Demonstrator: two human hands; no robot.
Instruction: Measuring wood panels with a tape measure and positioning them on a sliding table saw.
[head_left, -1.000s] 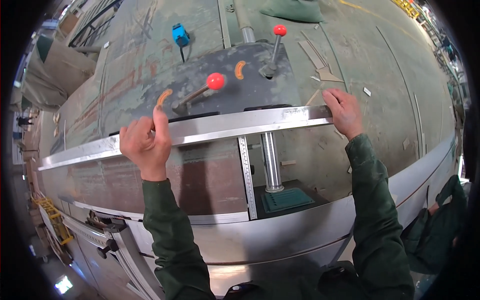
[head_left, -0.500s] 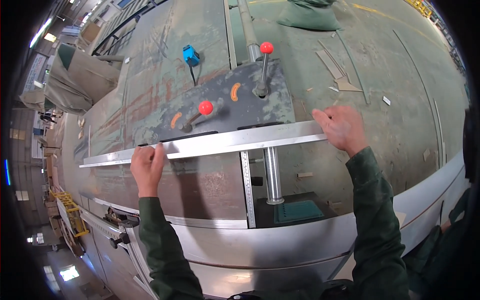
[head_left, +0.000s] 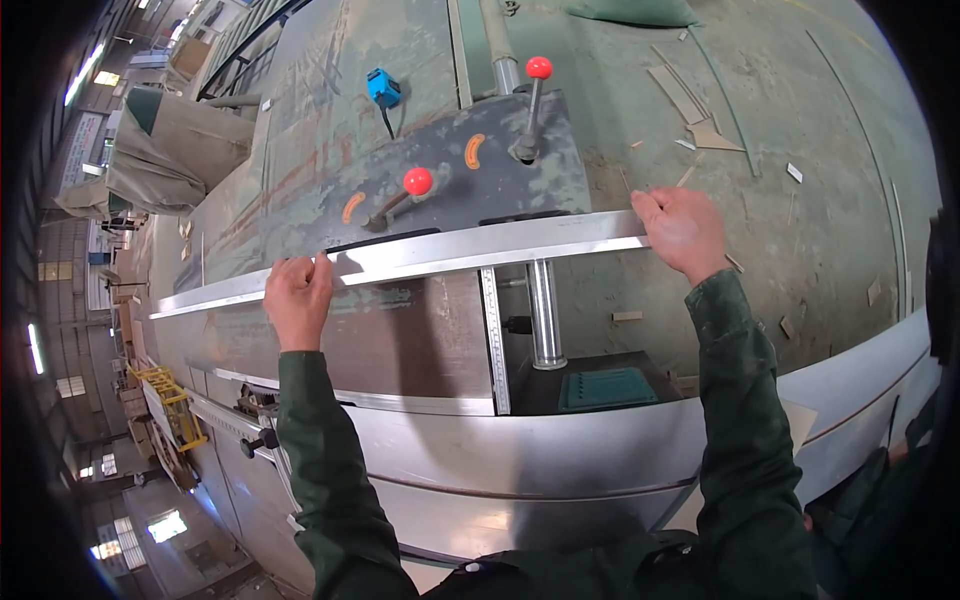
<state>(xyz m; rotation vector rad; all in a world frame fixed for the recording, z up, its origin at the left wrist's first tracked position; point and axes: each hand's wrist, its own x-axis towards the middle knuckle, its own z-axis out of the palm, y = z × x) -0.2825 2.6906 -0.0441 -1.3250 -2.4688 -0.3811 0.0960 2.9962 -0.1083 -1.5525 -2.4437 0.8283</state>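
Left hand [head_left: 298, 297] and right hand [head_left: 685, 232]: fingers closed around the metal bar [head_left: 480, 247], which crosses before the dark panel [head_left: 552, 185]. Just beyond stands a red-knobbed lever [head_left: 418, 182]; farther, a second lever [head_left: 536, 95]. Scraps [head_left: 712, 137] litter the floor [head_left: 800, 240].

No wording or number can be read with certainty. Two curved orange labels are borne by the dark machine panel [head_left: 480, 197]: the upper label [head_left: 474, 151] is set to the left of the upright red-knobbed lever [head_left: 535, 105], the lower label [head_left: 353, 207] just beside the slanted red-knobbed lever [head_left: 400, 204]; their print is too small to be made out. Fine graduations are carried along a pale scale strip [head_left: 495, 340], its figures illegible. Blurred lettering is shown on a white sign [head_left: 82, 147] at far left.
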